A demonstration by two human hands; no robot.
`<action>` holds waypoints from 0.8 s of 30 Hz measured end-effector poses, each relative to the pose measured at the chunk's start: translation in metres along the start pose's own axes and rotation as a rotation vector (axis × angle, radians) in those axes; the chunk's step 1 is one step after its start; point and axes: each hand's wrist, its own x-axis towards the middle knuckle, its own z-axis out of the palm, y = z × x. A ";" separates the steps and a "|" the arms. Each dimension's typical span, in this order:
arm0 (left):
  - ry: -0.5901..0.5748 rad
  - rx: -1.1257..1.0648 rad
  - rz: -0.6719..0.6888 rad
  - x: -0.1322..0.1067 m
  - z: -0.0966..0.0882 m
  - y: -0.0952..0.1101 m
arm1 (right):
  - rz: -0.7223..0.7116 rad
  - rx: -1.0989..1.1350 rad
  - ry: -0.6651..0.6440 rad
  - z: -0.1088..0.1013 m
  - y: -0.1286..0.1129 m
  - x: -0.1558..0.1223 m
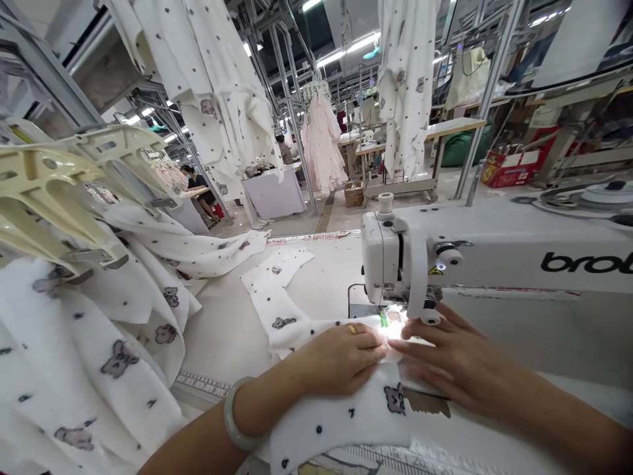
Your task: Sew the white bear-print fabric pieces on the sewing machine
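A piece of white fabric with small dark spots and printed bears lies under the needle area of a white sewing machine. My left hand, with a ring and a pale bangle, is closed on the fabric's edge just in front of the presser foot. Close to the needle, my right hand has its fingers stretched out and apart, the foremost touching the fabric; its lower fingers are slightly blurred. The machine's lamp lights the fingertips brightly, so the stitching spot is washed out.
At the left, cream plastic hanger clamps carry more spotted fabric down beside the table. Ruler tape runs along the tabletop. Behind stand metal posts, hanging pink garments, a red box and a distant person.
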 end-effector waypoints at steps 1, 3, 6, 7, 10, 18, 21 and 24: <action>-0.006 0.014 -0.013 0.000 0.001 -0.001 | 0.011 0.009 -0.021 0.002 -0.001 0.000; -0.017 0.046 -0.045 0.002 0.002 -0.004 | 0.042 -0.012 -0.009 0.006 -0.002 0.001; -0.020 0.083 -0.086 0.005 0.003 -0.009 | 0.052 -0.085 0.077 0.011 0.001 0.001; -0.017 0.096 -0.091 0.006 0.003 -0.010 | 0.046 -0.095 0.093 0.011 0.002 0.000; -0.004 0.142 -0.078 0.005 0.004 -0.010 | 0.039 -0.053 0.051 0.009 0.003 -0.002; -0.024 0.111 -0.075 0.003 0.010 -0.009 | 0.075 -0.058 0.021 0.013 -0.001 -0.003; -0.038 0.085 -0.141 0.006 0.013 -0.015 | 0.080 -0.089 0.063 0.016 0.004 -0.003; -0.059 0.029 -0.182 0.008 0.016 -0.021 | 0.127 -0.018 0.087 0.017 0.008 -0.004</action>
